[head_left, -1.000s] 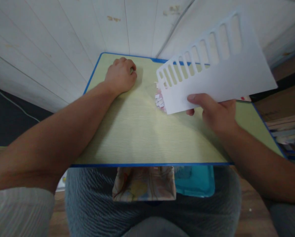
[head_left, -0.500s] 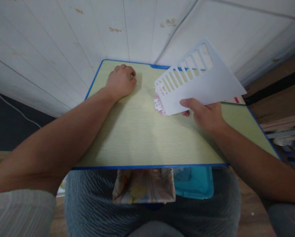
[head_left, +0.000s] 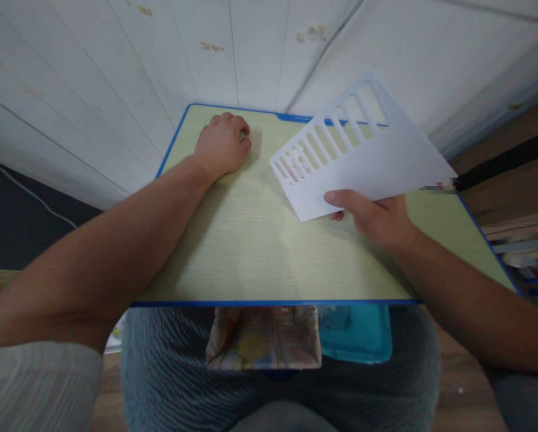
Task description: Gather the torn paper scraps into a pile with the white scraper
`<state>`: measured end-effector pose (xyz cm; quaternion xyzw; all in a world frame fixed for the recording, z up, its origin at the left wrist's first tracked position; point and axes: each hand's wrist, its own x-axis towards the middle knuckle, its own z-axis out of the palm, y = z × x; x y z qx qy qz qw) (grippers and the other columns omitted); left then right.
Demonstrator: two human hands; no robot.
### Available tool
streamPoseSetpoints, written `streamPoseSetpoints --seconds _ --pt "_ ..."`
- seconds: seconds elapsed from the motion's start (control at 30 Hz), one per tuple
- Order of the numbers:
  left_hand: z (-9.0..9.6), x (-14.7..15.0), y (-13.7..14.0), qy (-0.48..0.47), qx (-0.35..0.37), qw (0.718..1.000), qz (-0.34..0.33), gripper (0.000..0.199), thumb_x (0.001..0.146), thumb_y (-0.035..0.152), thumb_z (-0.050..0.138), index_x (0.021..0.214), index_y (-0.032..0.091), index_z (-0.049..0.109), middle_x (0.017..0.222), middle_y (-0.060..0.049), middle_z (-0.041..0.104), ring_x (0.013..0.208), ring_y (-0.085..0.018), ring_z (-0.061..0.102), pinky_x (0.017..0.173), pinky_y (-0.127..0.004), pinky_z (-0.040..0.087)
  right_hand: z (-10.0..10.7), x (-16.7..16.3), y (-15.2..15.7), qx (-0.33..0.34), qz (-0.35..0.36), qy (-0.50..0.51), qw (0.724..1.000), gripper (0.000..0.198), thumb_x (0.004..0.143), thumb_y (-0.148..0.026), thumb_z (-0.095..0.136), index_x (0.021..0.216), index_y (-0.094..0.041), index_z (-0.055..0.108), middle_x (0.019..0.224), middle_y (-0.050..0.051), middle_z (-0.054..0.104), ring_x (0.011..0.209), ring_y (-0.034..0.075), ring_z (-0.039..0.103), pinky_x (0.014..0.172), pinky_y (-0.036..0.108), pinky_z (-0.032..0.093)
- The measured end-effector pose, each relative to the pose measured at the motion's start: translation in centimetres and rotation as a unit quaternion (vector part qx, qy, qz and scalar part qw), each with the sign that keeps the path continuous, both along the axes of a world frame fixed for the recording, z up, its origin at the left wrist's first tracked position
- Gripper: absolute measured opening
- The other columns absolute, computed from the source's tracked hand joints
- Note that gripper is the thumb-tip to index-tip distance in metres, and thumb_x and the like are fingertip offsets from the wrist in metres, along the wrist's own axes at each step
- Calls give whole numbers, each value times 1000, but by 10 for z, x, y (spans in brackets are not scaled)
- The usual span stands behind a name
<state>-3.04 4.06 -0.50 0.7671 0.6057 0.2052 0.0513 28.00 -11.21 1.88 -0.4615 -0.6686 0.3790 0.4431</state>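
Observation:
My right hand grips a stiff white sheet by its near edge, thumb on top and fingers underneath. A row of slots, growing longer toward the far right, is cut along the sheet's far side. Small white and pinkish paper scraps show through the slots at the left end; the rest of the pile is hidden beneath the sheet. My left hand rests curled on the table's far left part, apart from the sheet. Its fingers are closed, and whatever they hold, if anything, cannot be made out.
The pale green table has a blue rim and stands against a white plank wall with a grey cable. Below its front edge, a patterned fabric container and a turquoise tray are at my lap. Cardboard boxes stand at right.
The white sheet's left end has shifted left and toward me, covering scraps that showed beyond its edge before. My left hand keeps its place on the table.

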Motion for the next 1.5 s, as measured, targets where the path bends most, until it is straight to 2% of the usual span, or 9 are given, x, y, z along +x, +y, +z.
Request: streamPoseSetpoints --seconds 0.13,0.37,0.5,0.7,0.9,1.03,1.13,1.37,1.5 --pt "0 0 0 6 8 1000 -3 45 109 35 53 144 31 80 156 -8 74 146 -36 61 132 -59 49 4 -2 -8 -6 36 -14 999 35 87 -41 96 65 -30 71 62 3 71 54 24 67 52 42 60" --pt "1 1 -1 18 13 1000 12 45 109 33 53 144 32 80 153 -7 75 144 -35 61 132 -57 51 11 -1 0 39 -53 19 998 38 92 -41 92 67 -31 65 61 2 67 54 25 63 53 45 56" --pt "4 3 -4 12 -3 1000 9 44 111 34 53 145 29 80 157 -8 73 143 -34 60 133 -59 49 12 -2 2 24 -59 19 998 32 88 -34 89 65 -31 66 60 1 67 53 24 61 51 44 53" --pt "2 2 -3 -17 -1 1000 0 48 111 52 59 149 28 78 150 -7 79 148 -38 55 132 -58 44 6 4 13 16 -65 -21 998 40 94 -47 91 67 -32 65 62 3 69 58 26 66 56 45 58" --pt "2 1 -2 -15 -9 1000 0 52 113 62 51 146 32 78 154 -1 77 146 -35 55 131 -55 45 10 4 11 21 -56 -23 998 45 92 -52 93 65 -34 62 61 3 68 58 27 65 55 46 58" --pt "4 3 -5 -1 -13 1000 5 48 117 56 49 145 30 78 160 -4 73 147 -33 54 133 -52 45 6 3 9 13 -53 -9 998 39 88 -49 96 69 -33 68 64 3 71 57 27 66 53 46 58" --pt "5 4 -6 11 -14 1000 14 46 116 46 51 146 25 78 163 -9 71 148 -34 56 135 -54 44 1 2 10 6 -53 9 999 36 84 -50 99 70 -33 71 64 4 73 54 26 63 48 45 56" --pt "5 4 -6 7 -4 1000 14 48 109 39 53 146 29 81 159 -8 73 149 -36 60 132 -60 48 7 -5 -3 -40 10 -5 999 37 86 -48 100 68 -31 72 65 4 73 56 25 67 51 43 61" --pt "5 5 -6 5 -7 1000 11 49 107 38 54 148 28 80 160 -8 73 151 -39 58 132 -62 47 11 -5 -2 -21 -1 -1 1000 39 86 -51 100 68 -31 72 64 3 74 57 26 68 52 43 61"
